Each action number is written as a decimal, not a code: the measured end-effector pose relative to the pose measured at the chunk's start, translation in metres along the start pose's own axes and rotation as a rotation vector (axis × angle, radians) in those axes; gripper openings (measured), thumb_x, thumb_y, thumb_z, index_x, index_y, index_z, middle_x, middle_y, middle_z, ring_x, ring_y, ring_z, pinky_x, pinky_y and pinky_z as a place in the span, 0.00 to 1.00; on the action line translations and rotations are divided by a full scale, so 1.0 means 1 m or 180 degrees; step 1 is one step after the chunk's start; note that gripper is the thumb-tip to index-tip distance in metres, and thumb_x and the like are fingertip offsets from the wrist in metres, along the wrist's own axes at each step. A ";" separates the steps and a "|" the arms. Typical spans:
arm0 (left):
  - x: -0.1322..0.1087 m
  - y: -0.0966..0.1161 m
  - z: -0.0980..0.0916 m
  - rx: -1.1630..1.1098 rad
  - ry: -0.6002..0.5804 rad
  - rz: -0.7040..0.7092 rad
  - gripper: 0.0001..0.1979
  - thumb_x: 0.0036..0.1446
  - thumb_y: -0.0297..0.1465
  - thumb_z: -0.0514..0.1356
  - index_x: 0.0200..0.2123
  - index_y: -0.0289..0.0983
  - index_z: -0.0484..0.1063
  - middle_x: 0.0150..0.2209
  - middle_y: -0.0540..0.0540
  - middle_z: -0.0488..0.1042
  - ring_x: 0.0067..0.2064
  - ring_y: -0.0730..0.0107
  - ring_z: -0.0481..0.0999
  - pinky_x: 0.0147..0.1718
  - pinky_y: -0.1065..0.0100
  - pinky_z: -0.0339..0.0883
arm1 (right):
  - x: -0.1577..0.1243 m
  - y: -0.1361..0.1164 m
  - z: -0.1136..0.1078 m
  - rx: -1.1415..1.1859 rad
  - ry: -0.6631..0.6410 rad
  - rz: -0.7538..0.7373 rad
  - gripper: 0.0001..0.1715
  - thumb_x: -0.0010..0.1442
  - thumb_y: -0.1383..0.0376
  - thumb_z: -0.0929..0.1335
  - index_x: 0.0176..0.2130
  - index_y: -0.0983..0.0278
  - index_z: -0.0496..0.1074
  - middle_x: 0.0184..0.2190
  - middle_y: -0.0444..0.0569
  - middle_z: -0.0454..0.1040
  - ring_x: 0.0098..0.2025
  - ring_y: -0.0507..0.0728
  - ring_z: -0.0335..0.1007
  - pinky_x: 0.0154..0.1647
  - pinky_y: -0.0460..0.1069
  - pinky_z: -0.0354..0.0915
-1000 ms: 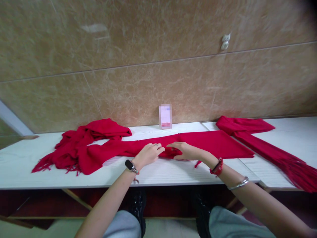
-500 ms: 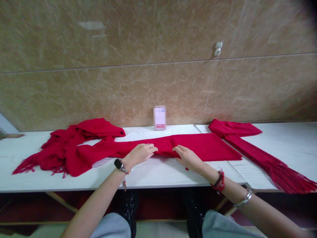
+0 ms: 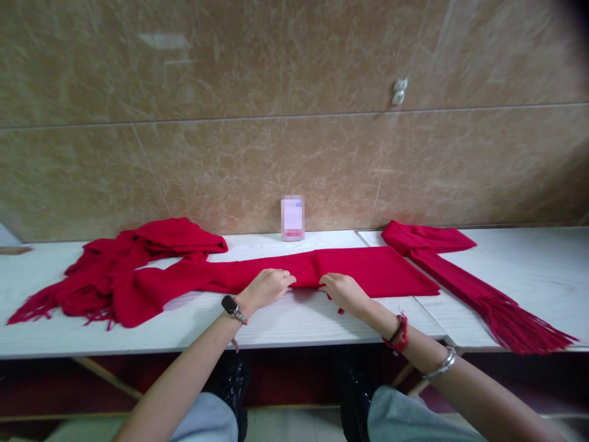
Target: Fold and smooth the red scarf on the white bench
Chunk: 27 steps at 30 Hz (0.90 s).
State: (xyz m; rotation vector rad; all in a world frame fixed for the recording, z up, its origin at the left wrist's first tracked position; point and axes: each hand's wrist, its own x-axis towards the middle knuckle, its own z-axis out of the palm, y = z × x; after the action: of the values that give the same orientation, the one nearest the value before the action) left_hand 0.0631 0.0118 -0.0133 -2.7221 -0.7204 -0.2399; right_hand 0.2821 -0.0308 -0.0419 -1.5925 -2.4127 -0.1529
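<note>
A long red scarf (image 3: 368,270) lies across the white table (image 3: 285,322). Its right part is flat with a straight end, and its left part runs into a crumpled, fringed heap (image 3: 161,239). At the near edge of its middle, my left hand (image 3: 271,287) is closed with the fingertips pinching the cloth. A short span to the right, my right hand (image 3: 343,290) pinches the same edge, its fingers bent. The cloth between the hands is slightly raised and shadowed beneath. Right of the flat end is a narrow folded strip (image 3: 455,276) of red cloth ending in a long fringe.
A phone-like upright rectangle (image 3: 292,218), blurred out, leans against the brown tiled wall (image 3: 230,159) behind the scarf. A small white cat figure (image 3: 399,91) is fixed to the wall. A seam crosses the table at right. Beneath the front edge are my shoes (image 3: 234,380).
The hands have come slightly closer together along the scarf's near edge, still pinching it. The whole view has shifted a little, so the cloth and wall appear farther left.
</note>
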 end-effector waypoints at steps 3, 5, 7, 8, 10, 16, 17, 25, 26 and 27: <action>0.000 -0.001 -0.003 -0.0034 -0.0012 0.0017 0.04 0.57 0.30 0.56 0.34 0.35 0.68 0.31 0.47 0.72 0.35 0.68 0.72 0.34 0.70 0.63 | -0.001 -0.001 -0.001 -0.0010 0.0066 -0.0058 0.07 0.60 0.68 0.62 0.35 0.66 0.68 0.31 0.50 0.71 0.34 0.54 0.67 0.33 0.45 0.59; 0.000 -0.001 -0.004 -0.0034 -0.0004 -0.0005 0.04 0.57 0.29 0.56 0.35 0.35 0.68 0.32 0.47 0.72 0.35 0.68 0.72 0.35 0.70 0.62 | -0.001 -0.001 -0.002 0.0046 0.0176 -0.0113 0.07 0.59 0.67 0.63 0.38 0.66 0.68 0.34 0.51 0.70 0.36 0.55 0.67 0.34 0.46 0.60; 0.001 -0.002 -0.004 -0.0016 0.0007 -0.0039 0.04 0.57 0.29 0.56 0.35 0.35 0.68 0.33 0.47 0.73 0.36 0.68 0.72 0.35 0.70 0.62 | -0.001 -0.001 -0.001 0.0099 0.0260 -0.0106 0.07 0.57 0.68 0.64 0.39 0.66 0.67 0.36 0.52 0.69 0.37 0.55 0.66 0.35 0.46 0.61; 0.002 -0.002 -0.004 -0.0010 0.0011 -0.0052 0.04 0.57 0.29 0.55 0.35 0.35 0.68 0.33 0.46 0.73 0.36 0.67 0.72 0.35 0.70 0.62 | -0.001 -0.001 -0.001 0.0117 0.0264 -0.0071 0.07 0.57 0.69 0.64 0.38 0.66 0.68 0.36 0.52 0.69 0.37 0.55 0.66 0.35 0.46 0.61; 0.003 -0.002 -0.003 0.0008 0.0003 -0.0052 0.04 0.58 0.29 0.55 0.36 0.35 0.68 0.33 0.46 0.73 0.37 0.67 0.72 0.35 0.69 0.62 | -0.001 0.001 0.001 0.0141 0.0208 0.0015 0.05 0.57 0.71 0.63 0.35 0.66 0.68 0.33 0.50 0.69 0.35 0.54 0.66 0.34 0.45 0.61; 0.007 -0.004 0.001 0.0104 -0.0102 0.0006 0.05 0.59 0.27 0.52 0.36 0.36 0.67 0.32 0.46 0.74 0.37 0.67 0.72 0.35 0.69 0.62 | 0.002 0.008 0.010 -0.0066 0.0128 0.0051 0.08 0.60 0.68 0.62 0.31 0.67 0.68 0.29 0.50 0.69 0.31 0.53 0.66 0.31 0.45 0.59; 0.007 -0.004 0.001 0.0105 -0.0114 -0.0002 0.06 0.60 0.27 0.51 0.36 0.36 0.67 0.32 0.46 0.74 0.36 0.67 0.73 0.34 0.70 0.62 | 0.003 0.009 0.011 -0.0106 0.0139 0.0043 0.09 0.60 0.68 0.61 0.31 0.67 0.68 0.29 0.51 0.69 0.31 0.53 0.66 0.31 0.45 0.58; 0.008 0.002 -0.002 0.0164 -0.0156 -0.0048 0.05 0.60 0.26 0.51 0.37 0.35 0.66 0.33 0.45 0.72 0.37 0.66 0.72 0.35 0.67 0.63 | 0.001 0.005 0.005 -0.0035 0.0202 0.0032 0.09 0.60 0.70 0.61 0.31 0.67 0.68 0.29 0.50 0.69 0.31 0.53 0.66 0.32 0.45 0.59; 0.009 0.005 -0.003 0.0157 -0.0133 -0.0026 0.04 0.59 0.27 0.52 0.37 0.35 0.66 0.35 0.45 0.72 0.38 0.65 0.71 0.36 0.67 0.63 | 0.000 0.004 0.003 0.0016 0.0192 0.0035 0.08 0.60 0.70 0.61 0.31 0.67 0.69 0.29 0.50 0.69 0.31 0.53 0.66 0.32 0.45 0.59; 0.009 0.007 -0.003 0.0145 -0.0105 -0.0011 0.04 0.58 0.27 0.53 0.37 0.35 0.65 0.36 0.45 0.71 0.39 0.65 0.71 0.36 0.68 0.63 | 0.000 0.003 0.002 0.0072 0.0179 0.0036 0.08 0.59 0.71 0.61 0.32 0.67 0.69 0.29 0.49 0.69 0.32 0.53 0.65 0.33 0.45 0.59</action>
State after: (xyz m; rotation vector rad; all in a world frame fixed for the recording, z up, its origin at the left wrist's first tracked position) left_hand 0.0744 0.0088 -0.0097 -2.6879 -0.7308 -0.1775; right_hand 0.2845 -0.0296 -0.0437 -1.5707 -2.3544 -0.1654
